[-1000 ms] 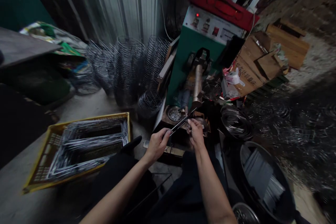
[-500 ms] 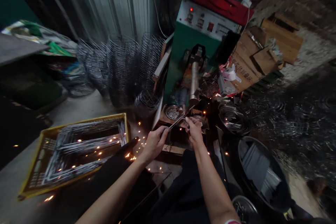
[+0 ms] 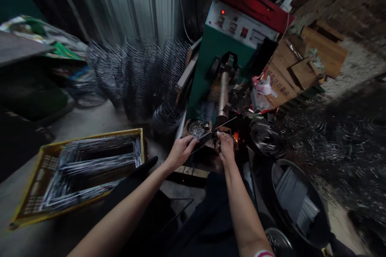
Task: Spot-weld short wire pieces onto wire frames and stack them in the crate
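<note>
My left hand (image 3: 181, 150) is closed, thumb and fingers pinching a thin metal rod (image 3: 230, 120) that slants up to the right, under the thick cylindrical arm (image 3: 223, 92) of a green spot welder (image 3: 230, 42). My right hand (image 3: 225, 144) pinches beside the welding tip. What lies between its fingertips is too small and dark to make out. Just beyond my left fingers sits a round dish of small metal parts (image 3: 197, 129). A small orange glow (image 3: 236, 137) shows to the right of my right hand.
To the left lies a yellow crate (image 3: 87, 136) with bent wire frames. Stacks of wire coils (image 3: 140, 76) stand behind it. On the right are a coil of wire (image 3: 267, 136), a black bucket with flat metal strips (image 3: 297, 196) and cardboard boxes (image 3: 283, 68).
The sparks that flew across the floor and crate have died away. Both hands have shifted slightly, the left one a little upward. The rod now reaches farther right past the welding tip.
</note>
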A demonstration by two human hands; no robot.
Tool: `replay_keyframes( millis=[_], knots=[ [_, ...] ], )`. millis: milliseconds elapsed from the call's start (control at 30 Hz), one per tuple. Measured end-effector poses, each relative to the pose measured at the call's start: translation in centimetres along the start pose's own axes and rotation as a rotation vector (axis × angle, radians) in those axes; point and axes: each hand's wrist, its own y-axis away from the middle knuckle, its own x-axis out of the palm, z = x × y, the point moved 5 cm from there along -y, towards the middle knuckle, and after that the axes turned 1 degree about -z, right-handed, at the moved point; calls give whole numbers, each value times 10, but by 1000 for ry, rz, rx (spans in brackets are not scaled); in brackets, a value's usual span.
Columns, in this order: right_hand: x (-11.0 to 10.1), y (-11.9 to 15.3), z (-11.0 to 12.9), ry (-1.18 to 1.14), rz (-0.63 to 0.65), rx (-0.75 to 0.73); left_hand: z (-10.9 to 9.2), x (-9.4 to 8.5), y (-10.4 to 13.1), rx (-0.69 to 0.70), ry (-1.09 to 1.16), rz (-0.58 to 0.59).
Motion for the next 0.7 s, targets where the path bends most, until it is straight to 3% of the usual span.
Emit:
replay_keyframes(
  millis=[133, 233, 300, 433, 500, 567, 700],
  knots=[
    [-7, 9, -1, 4, -7, 17, 6, 1, -1, -19, 0, 16],
    [-19, 38, -9, 111, -4, 66, 5, 1, -4, 6, -12, 19],
    [-25, 67, -24, 236, 84, 138, 2, 0, -5, 46, -46, 21],
    [-31, 132, -64, 541, 416, 216, 1, -15, 11, 103, -126, 7],
    [-35, 156, -80, 651, 546, 191, 10, -35, 27, 65, -154, -19],
    [-38, 172, -92, 723, 630, 172, 24, -67, 48, -9, -176, -78],
    [-41, 184, -103, 829, 670, 182, 54, -160, 100, -177, -154, -294]
  ],
)
